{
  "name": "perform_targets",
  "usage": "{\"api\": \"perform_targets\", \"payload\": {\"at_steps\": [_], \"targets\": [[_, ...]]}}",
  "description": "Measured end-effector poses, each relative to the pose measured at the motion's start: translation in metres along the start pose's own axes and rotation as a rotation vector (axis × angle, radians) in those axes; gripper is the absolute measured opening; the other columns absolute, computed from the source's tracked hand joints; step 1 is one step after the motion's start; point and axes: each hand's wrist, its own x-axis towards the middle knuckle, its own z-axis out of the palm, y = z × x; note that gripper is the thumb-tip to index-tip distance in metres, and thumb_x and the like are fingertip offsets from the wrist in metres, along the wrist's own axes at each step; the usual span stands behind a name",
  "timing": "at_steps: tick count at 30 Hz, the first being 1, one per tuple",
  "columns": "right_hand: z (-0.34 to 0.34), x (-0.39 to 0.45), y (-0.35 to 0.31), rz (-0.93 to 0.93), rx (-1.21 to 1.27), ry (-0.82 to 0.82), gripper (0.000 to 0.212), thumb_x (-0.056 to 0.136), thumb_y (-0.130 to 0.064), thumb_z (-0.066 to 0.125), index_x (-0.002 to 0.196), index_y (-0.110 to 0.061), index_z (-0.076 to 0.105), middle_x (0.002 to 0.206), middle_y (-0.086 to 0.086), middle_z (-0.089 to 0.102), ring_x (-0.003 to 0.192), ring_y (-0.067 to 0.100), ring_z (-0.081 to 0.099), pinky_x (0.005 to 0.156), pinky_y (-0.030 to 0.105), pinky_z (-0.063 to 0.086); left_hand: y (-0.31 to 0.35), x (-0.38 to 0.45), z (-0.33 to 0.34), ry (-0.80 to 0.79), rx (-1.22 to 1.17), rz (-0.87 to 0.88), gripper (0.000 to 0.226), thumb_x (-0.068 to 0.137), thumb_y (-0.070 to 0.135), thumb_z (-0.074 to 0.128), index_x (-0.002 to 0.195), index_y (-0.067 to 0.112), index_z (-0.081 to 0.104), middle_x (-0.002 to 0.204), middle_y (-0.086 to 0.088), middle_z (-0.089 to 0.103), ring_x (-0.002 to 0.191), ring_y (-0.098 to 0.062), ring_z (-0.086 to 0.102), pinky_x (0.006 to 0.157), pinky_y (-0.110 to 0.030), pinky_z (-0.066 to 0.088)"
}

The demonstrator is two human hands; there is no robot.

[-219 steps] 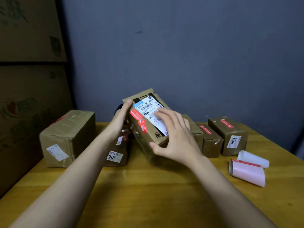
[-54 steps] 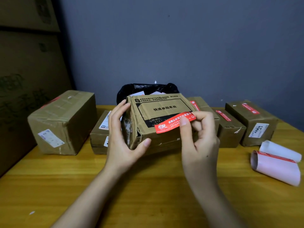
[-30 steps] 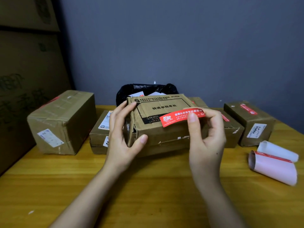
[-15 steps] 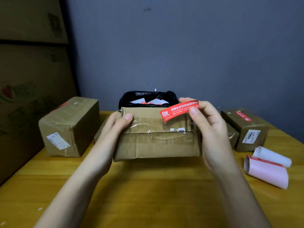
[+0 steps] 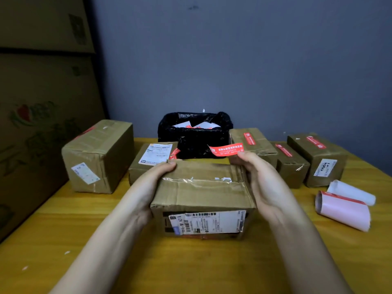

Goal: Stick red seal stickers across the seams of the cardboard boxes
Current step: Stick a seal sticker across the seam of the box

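The right hand (image 5: 265, 183) pinches a red seal sticker (image 5: 226, 149) at its fingertips while cupping the right end of a cardboard box (image 5: 203, 194); the left hand (image 5: 152, 183) grips the box's left end. The box rests on the yellow bench (image 5: 191, 262), its taped seam facing up. Sealed boxes (image 5: 297, 158) and a black bin (image 5: 195, 134) stand behind, and backing-paper rolls (image 5: 343, 206) lie to the right

A brown cardboard box (image 5: 203, 194) with a taped top seam and a shipping label facing front; a red seal sticker (image 5: 227, 150) hangs above its far right corner, unattached.
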Motion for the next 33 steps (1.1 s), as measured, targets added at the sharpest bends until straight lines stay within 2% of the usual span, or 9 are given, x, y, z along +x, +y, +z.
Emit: {"api": "perform_targets", "payload": {"at_steps": [2, 5, 10, 14, 17, 22, 27, 31, 33], "targets": [[-0.001, 0.002, 0.000, -0.017, 0.001, 0.031, 0.021, 0.093, -0.026, 0.056, 0.101, -0.014, 0.071, 0.095, 0.005, 0.072, 0.081, 0.017, 0.071, 0.068, 0.036, 0.059, -0.005, -0.002, 0.001, -0.037, -0.059, 0.056, 0.018, 0.093, 0.018, 0.053, 0.102, 0.017, 0.069, 0.088, -0.006, 0.071, 0.065, -0.013, 0.068, 0.057, -0.016, 0.053], [0.000, 0.004, -0.004, -0.034, -0.031, 0.062, 0.022, 0.092, -0.028, 0.058, 0.105, -0.016, 0.071, 0.102, 0.002, 0.073, 0.082, 0.011, 0.071, 0.059, 0.027, 0.056, -0.012, 0.008, -0.002, 0.031, 0.042, 0.144, 0.014, 0.089, 0.015, 0.061, 0.100, 0.020, 0.070, 0.096, -0.006, 0.070, 0.077, -0.015, 0.064, 0.066, -0.023, 0.051], [0.004, 0.005, -0.006, -0.122, -0.190, 0.139, 0.020, 0.092, -0.028, 0.058, 0.105, -0.018, 0.071, 0.107, 0.002, 0.072, 0.104, 0.019, 0.066, 0.093, 0.038, 0.052, -0.007, 0.010, -0.001, 0.159, 0.383, 0.457, 0.018, 0.088, 0.012, 0.065, 0.106, 0.011, 0.067, 0.097, 0.002, 0.067, 0.082, -0.006, 0.059, 0.066, -0.009, 0.047], [0.006, 0.001, -0.007, -0.193, -0.275, 0.159, 0.017, 0.093, -0.025, 0.057, 0.101, -0.021, 0.072, 0.105, -0.004, 0.072, 0.107, 0.015, 0.064, 0.104, 0.042, 0.045, -0.005, 0.003, -0.004, 0.307, 0.744, 0.798, 0.007, 0.087, 0.023, 0.065, 0.091, 0.029, 0.065, 0.096, 0.016, 0.066, 0.097, -0.002, 0.059, 0.086, -0.026, 0.047], [0.007, -0.002, -0.007, -0.268, -0.297, 0.166, 0.016, 0.093, -0.021, 0.057, 0.090, -0.025, 0.072, 0.096, -0.011, 0.073, 0.102, 0.007, 0.064, 0.098, 0.032, 0.047, 0.001, -0.004, 0.000, 0.286, 0.755, 0.843, 0.007, 0.089, 0.033, 0.060, 0.083, 0.033, 0.065, 0.093, 0.016, 0.066, 0.097, -0.002, 0.058, 0.085, -0.029, 0.046], [0.006, -0.002, -0.011, -0.358, -0.327, 0.139, 0.019, 0.094, -0.020, 0.056, 0.085, -0.031, 0.068, 0.081, -0.033, 0.068, 0.084, -0.020, 0.058, 0.068, -0.001, 0.041, 0.015, -0.007, 0.017, 0.142, 0.629, 0.730, 0.043, 0.084, 0.062, 0.049, 0.084, 0.024, 0.069, 0.090, 0.009, 0.068, 0.093, -0.004, 0.060, 0.084, -0.026, 0.044], [0.007, -0.002, -0.013, -0.399, -0.347, 0.118, 0.021, 0.095, -0.019, 0.056, 0.082, -0.031, 0.067, 0.077, -0.033, 0.067, 0.079, -0.020, 0.058, 0.064, -0.003, 0.040, 0.026, -0.010, 0.032, 0.119, 0.549, 0.767, 0.022, 0.091, 0.027, 0.062, 0.078, 0.009, 0.065, 0.075, 0.005, 0.064, 0.071, 0.000, 0.056, 0.065, -0.007, 0.039], [0.006, -0.005, -0.014, -0.412, -0.390, 0.110, 0.025, 0.095, -0.017, 0.054, 0.080, -0.032, 0.068, 0.077, -0.033, 0.067, 0.080, -0.020, 0.058, 0.067, -0.001, 0.040, 0.026, -0.010, 0.031, 0.163, 0.634, 0.818, 0.018, 0.092, 0.024, 0.059, 0.076, 0.017, 0.062, 0.076, 0.010, 0.062, 0.074, 0.002, 0.056, 0.067, -0.011, 0.041], [0.007, -0.005, -0.011, -0.444, -0.512, 0.152, 0.025, 0.095, -0.019, 0.054, 0.079, -0.033, 0.067, 0.077, -0.033, 0.066, 0.081, -0.019, 0.057, 0.068, 0.000, 0.038, 0.024, -0.009, 0.029, 0.235, 0.745, 0.852, 0.018, 0.093, 0.030, 0.057, 0.076, 0.024, 0.058, 0.083, 0.010, 0.061, 0.082, -0.001, 0.056, 0.077, -0.024, 0.044]]}}
